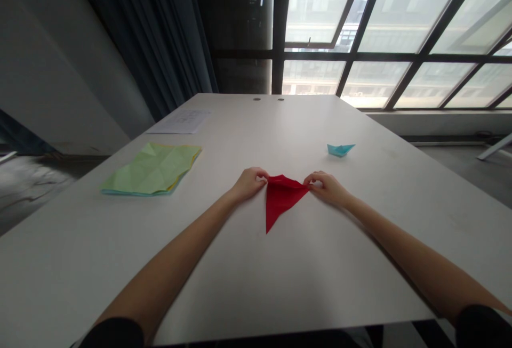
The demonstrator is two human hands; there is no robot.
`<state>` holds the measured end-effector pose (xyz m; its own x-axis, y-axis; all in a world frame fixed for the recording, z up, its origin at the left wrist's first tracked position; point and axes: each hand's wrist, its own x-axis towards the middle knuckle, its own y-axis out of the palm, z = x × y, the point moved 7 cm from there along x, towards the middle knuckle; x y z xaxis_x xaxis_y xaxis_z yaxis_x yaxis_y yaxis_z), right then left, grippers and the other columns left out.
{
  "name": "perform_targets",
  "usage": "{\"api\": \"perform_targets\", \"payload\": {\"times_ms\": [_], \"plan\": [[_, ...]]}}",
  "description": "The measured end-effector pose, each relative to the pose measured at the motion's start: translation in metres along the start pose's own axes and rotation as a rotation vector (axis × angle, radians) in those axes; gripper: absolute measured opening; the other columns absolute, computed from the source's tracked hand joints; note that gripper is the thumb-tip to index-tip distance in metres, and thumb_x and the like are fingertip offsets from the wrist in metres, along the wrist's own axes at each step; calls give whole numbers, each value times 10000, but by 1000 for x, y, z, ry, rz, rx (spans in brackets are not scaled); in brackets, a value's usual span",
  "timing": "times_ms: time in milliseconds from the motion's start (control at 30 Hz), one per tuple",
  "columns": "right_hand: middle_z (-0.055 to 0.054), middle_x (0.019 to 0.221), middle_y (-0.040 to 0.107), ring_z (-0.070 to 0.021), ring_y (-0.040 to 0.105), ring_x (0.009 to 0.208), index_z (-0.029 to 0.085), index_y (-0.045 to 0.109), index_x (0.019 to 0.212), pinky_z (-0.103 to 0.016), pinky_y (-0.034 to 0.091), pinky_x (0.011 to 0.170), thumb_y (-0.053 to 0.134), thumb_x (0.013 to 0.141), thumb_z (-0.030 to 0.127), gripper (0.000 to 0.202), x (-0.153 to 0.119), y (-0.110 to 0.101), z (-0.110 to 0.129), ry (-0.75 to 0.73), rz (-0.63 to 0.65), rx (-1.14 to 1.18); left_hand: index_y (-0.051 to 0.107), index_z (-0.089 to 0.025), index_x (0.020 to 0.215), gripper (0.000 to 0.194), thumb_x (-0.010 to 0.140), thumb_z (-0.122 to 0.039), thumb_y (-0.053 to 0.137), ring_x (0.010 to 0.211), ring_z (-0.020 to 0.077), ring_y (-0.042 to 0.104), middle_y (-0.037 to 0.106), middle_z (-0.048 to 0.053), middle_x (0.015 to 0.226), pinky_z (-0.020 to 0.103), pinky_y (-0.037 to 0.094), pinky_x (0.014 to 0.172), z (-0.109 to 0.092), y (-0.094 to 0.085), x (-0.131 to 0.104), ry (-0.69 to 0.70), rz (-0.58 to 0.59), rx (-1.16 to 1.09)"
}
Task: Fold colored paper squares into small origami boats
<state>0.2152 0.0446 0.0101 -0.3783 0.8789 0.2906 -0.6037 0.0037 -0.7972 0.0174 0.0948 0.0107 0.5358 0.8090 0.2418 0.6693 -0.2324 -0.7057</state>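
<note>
A folded piece of red paper [280, 199] is stretched between my two hands over the middle of the white table [276, 284]. My left hand [251, 181] pinches its upper left corner. At the right corner, the fingers of my right hand [326, 187] are closed on the paper too. One pointed end of the red paper hangs down toward me, below my left fingers. Beyond my right hand sits a small blue paper boat [340, 150], apart from it.
To the left lies a stack of creased coloured paper [150, 169], light green on top with yellow and blue edges below. Behind it is a white printed sheet [180, 122]. Two round dark fittings [256, 99] mark the table's far end, near the windows and a dark curtain [156, 33].
</note>
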Motion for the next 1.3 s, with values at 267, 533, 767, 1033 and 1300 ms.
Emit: {"api": "perform_targets", "payload": {"times_ms": [267,533,767,1033,1300], "plan": [[-33,904,644,-194,541,849,225,661,846,-359,376,812,439,694,87,302,-3,2,4,-109,56,-177,694,-207,749,287,698,-107,430,859,181,522,651,34,849,307,391,833,-23,7,-4,135,90,296],[-45,920,632,-197,530,869,230,646,862,-359,346,797,439,779,198,226,-4,0,15,-136,92,-265,635,-196,941,302,765,-140,396,926,210,534,643,63,941,341,374,842,-72,15,-11,234,151,361],[-48,874,633,-208,527,872,222,622,837,-369,349,798,477,806,324,180,-5,-2,19,-96,43,-359,565,-150,1049,372,840,-378,358,1033,280,511,569,142,1120,410,359,879,-73,47,-27,171,308,479],[-92,1162,571,-210,502,1087,197,534,1151,-382,376,934,392,853,280,340,-5,13,23,-181,82,-204,149,-159,1377,625,857,-499,215,1319,266,127,159,105,1446,504,127,1027,-47,64,-31,83,351,515],[-114,1417,229,-249,222,1298,197,163,1385,-528,145,1045,272,877,479,591,-13,36,12,-116,310,-303,131,-153,1385,861,734,-706,242,1322,330,42,66,132,1452,571,89,1005,-33,54,-30,-74,390,526]]}}
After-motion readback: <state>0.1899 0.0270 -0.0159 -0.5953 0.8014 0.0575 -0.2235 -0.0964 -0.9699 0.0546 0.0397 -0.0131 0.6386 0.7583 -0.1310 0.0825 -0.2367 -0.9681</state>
